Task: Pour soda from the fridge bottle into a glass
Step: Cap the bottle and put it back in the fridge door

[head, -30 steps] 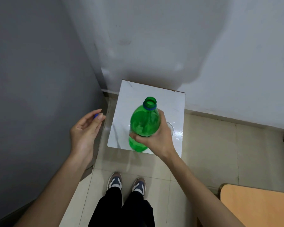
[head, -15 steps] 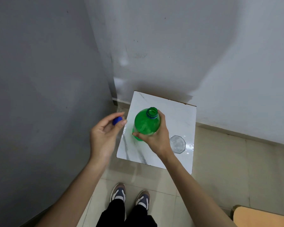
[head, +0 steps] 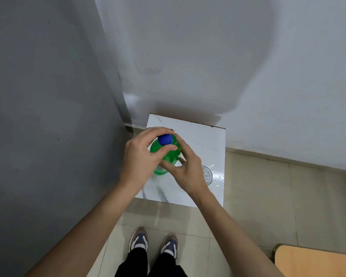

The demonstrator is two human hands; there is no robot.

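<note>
One green bottle (head: 169, 157), upright on the left half of the white marble-look tabletop (head: 205, 140). One blue cap (head: 165, 139), sitting on the bottle's mouth; whether it is screwed tight cannot be told. Left hand (head: 140, 158): thumb and fingers curled round the cap from above, pinching it. Right hand (head: 188, 168): fingers and thumb wrapped about the bottle's shoulder from the right, below the cap. One clear glass (head: 208, 174), toward the tabletop's right front, just beside the right hand and partly hidden behind it; contents cannot be told. Two shoes (head: 139, 239) on the tiled floor (head: 268, 196), before the tabletop's near edge. One tan wooden corner (head: 316, 262), well apart from the tabletop, nearer and to the right.
</note>
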